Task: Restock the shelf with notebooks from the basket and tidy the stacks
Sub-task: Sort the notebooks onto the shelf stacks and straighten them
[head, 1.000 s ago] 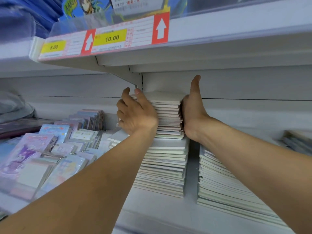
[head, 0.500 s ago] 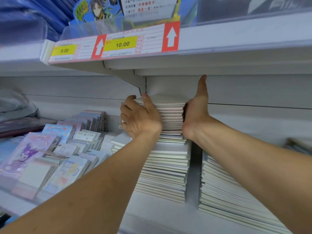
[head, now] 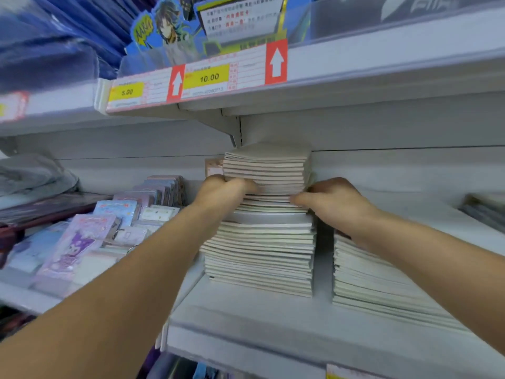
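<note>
A tall stack of pale notebooks stands on the white shelf, its upper part narrower than the base. My left hand grips the upper part from the left, fingers curled into its side about halfway up. My right hand holds the same part from the right, fingertips pressed against the spines. A second, lower stack of notebooks lies to the right, partly under my right forearm. No basket is in view.
The shelf above hangs low over the stack and carries price tags. Small illustrated notepads and ring-bound pads fill the shelf section to the left. More stock lies at the far right.
Both hands have dropped from the top of the stack to its middle. The right hand, flat and upright before, now curls around the notebooks. The upper part now shows above both hands.
</note>
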A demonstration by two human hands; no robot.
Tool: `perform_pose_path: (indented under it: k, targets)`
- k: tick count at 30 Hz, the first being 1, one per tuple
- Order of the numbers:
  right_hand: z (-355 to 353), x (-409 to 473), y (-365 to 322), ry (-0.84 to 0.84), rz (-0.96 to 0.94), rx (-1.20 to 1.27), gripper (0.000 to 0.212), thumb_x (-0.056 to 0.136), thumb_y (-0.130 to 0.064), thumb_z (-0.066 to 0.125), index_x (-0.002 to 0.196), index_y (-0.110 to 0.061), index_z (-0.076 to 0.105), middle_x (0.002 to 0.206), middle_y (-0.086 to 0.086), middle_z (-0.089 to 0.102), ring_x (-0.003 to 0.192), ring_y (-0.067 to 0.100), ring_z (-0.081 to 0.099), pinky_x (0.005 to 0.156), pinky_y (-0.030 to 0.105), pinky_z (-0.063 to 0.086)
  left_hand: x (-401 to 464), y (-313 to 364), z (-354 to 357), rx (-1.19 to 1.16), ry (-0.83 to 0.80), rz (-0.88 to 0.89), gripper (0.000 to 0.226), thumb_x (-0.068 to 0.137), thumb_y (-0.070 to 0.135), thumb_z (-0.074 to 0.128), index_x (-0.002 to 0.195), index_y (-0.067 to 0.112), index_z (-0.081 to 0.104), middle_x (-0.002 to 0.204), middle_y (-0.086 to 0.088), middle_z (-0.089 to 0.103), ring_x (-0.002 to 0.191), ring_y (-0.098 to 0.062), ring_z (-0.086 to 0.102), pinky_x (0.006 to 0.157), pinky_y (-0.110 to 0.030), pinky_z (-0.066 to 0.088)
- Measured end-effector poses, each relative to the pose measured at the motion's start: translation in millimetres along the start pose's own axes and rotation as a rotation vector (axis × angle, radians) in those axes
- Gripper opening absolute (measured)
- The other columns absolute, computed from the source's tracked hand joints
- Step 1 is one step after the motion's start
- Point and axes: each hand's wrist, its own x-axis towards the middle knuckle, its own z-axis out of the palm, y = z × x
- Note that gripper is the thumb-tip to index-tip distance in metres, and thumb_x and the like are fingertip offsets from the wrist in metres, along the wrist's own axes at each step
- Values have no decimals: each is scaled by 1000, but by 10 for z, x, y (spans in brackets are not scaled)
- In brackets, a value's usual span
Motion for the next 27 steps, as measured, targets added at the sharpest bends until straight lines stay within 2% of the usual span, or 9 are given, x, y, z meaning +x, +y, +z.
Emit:
perform_pose_path:
  k: [2, 4, 8, 11, 16, 20, 23, 27]
  targets:
    - [48, -39, -36, 31, -64, -32, 20, 87, -31, 72, 98, -15, 75, 95, -4, 75, 89, 17, 69, 80, 26, 52, -12, -53, -9, 58, -25, 48, 46, 70, 13, 85, 113, 16, 67, 108, 4, 71, 100, -17, 65, 95, -32, 50]
    - [94, -52, -89, 91, -91, -63, 21, 88, -28, 73, 101, -12, 75, 98, 1, 74, 94, 21, 68, 77, 24, 48, -7, -110, -35, 10, -17, 101, 47, 71, 5, 84, 113, 12, 66, 109, 2, 71, 98, -15, 66, 95, -27, 50]
    - [158, -26, -129, 149, -143, -266, 25, 90, -26, 70, 106, -6, 70, 106, 9, 71, 97, 29, 66, 76, 26, 48, 71, -209, -23, 11, -2, 137, 50, 65, 11, 89, 110, 13, 68, 108, 1, 73, 102, -19, 67, 102, -37, 50]
    - [171, 3, -157, 150, -140, -400, 26, 94, -27, 64, 102, -3, 68, 102, 13, 70, 95, 30, 65, 78, 30, 51, 112, -220, -31, -22, 10, 117, 47, 59, 15, 92, 99, 21, 68, 106, 3, 73, 102, -20, 67, 101, -39, 50]
    - [151, 30, -133, 198, -38, -225, 17, 89, -19, 70, 96, -3, 70, 93, 9, 70, 86, 26, 65, 69, 24, 47, 71, -209, -24, -74, -5, 128, 45, 57, 13, 93, 96, 18, 70, 101, 4, 74, 98, -18, 69, 99, -35, 51]
    - [85, 7, -100, 241, 65, -21, 11, 79, -12, 77, 89, -11, 74, 85, 2, 74, 78, 20, 69, 80, 32, 60, 44, -162, -10, -45, -22, 134, 44, 56, 15, 93, 94, 19, 71, 98, 6, 74, 97, -16, 69, 99, -33, 52]
    - [89, -2, -57, 258, 38, 4, 15, 77, -15, 81, 91, -14, 75, 86, -1, 74, 79, 18, 70, 83, 35, 60, 70, -143, -2, -62, -22, 99, 55, 54, 14, 94, 104, 13, 71, 101, 5, 74, 100, -18, 68, 101, -35, 50]
    - [89, 18, -53, 275, -38, -114, 16, 81, -22, 80, 91, -9, 76, 87, 3, 75, 80, 22, 69, 80, 33, 59, 90, -115, 0, -103, -32, 77, 56, 56, 10, 93, 106, 10, 69, 104, 3, 72, 102, -18, 67, 103, -33, 48]
